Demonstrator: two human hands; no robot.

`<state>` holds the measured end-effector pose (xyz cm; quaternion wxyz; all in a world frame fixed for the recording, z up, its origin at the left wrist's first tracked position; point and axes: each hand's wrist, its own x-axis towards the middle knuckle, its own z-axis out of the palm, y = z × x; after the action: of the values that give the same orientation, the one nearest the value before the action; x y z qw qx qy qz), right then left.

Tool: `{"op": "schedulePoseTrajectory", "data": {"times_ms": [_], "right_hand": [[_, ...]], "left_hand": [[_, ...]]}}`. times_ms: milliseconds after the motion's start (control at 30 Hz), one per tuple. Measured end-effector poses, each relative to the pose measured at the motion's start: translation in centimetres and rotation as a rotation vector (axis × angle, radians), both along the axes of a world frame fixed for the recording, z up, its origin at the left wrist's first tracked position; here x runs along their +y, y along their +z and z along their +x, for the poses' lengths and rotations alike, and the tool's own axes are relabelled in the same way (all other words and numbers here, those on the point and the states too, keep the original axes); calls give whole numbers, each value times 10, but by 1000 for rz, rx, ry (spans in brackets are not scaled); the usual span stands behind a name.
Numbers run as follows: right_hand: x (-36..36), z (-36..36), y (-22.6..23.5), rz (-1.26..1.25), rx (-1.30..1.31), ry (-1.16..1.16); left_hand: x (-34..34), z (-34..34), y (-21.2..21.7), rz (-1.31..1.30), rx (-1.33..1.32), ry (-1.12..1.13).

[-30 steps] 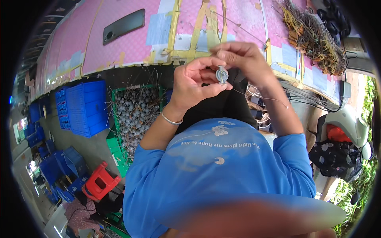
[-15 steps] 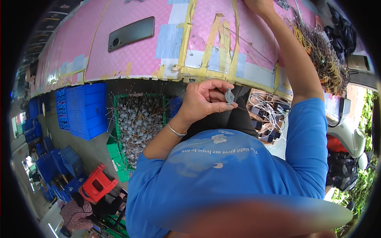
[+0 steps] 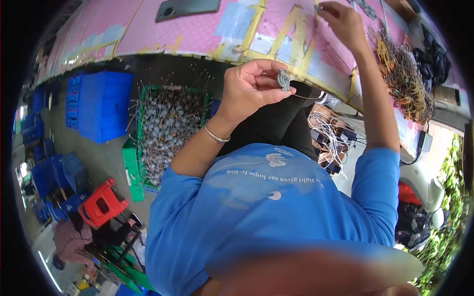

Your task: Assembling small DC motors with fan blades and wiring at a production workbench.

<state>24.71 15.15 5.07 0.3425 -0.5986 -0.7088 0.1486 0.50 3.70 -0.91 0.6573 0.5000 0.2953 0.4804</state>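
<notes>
My left hand (image 3: pixel 247 91), with a bangle at the wrist, is closed in front of the table edge. Between its thumb and fingers sits a small round grey part (image 3: pixel 283 80), and a thin wire (image 3: pixel 307 96) trails near it. My right hand (image 3: pixel 345 23) is raised over the pink-covered table (image 3: pixel 143 32). Its fingertips pinch a small grey piece (image 3: pixel 317 8), too small to make out clearly. Several similar grey pieces (image 3: pixel 365 9) lie on the table beyond that hand.
A dark phone (image 3: pixel 187 8) lies on the table's left part. Bundled brown and yellow wires (image 3: pixel 402 74) hang at the right. Below stand a green crate of grey wired parts (image 3: pixel 170 133), a blue crate (image 3: pixel 106 106), a red stool (image 3: pixel 102 202) and a box of white cables (image 3: pixel 331 138).
My right hand has come back from the table's far side, now pinching a small grey piece. My left hand keeps the round grey part. The whole view has shifted.
</notes>
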Motion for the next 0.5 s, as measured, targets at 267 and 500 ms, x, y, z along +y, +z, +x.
{"op": "schedulePoseTrajectory", "data": {"times_ms": [267, 500], "right_hand": [[-159, -55, -18, -278, 727, 173], [-187, -51, -28, -142, 734, 201]], "left_hand": [[-20, -1, 5, 118, 62, 94], [-35, 7, 11, 195, 176, 45]]}}
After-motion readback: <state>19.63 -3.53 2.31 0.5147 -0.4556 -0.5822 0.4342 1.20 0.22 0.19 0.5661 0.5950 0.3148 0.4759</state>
